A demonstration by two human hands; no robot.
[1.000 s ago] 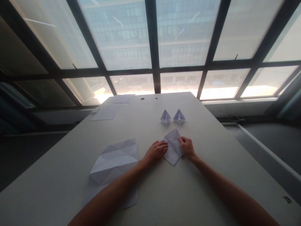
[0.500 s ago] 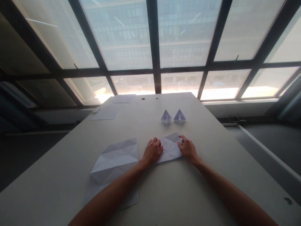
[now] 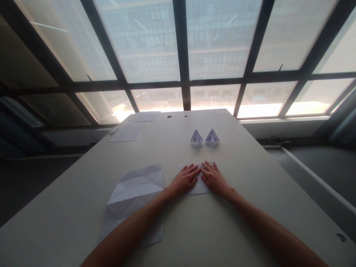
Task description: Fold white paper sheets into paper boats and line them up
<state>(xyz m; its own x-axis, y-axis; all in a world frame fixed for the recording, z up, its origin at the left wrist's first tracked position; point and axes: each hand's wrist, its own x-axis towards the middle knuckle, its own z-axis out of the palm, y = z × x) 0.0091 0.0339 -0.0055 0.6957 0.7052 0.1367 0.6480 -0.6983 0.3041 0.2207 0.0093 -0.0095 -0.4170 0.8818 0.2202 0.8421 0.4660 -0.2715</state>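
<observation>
A folded sheet of white paper [image 3: 199, 188] lies on the white table, largely covered by my hands. My left hand [image 3: 185, 178] rests flat on its left part, fingers stretched out. On the right part, my right hand [image 3: 213, 178] also lies flat and open, its fingertips close to those of the left. Just beyond stand two folded paper boats, a left boat [image 3: 196, 139] and a right boat [image 3: 212, 138], side by side. Left of my hands is a larger creased sheet of paper [image 3: 136, 189], partly hidden under my left forearm.
Flat white sheets [image 3: 126, 132] lie at the table's far left, with more paper [image 3: 145, 116] behind them. Two round holes pierce the far end of the white table [image 3: 239, 230]. Large framed windows [image 3: 214, 40] rise behind it. A small dark object [image 3: 340, 237] is near the right edge.
Both hands have moved together over the paper and flattened, fingers now extended. The right hand came left from the paper's right edge. The boats and the creased sheet stay put.
</observation>
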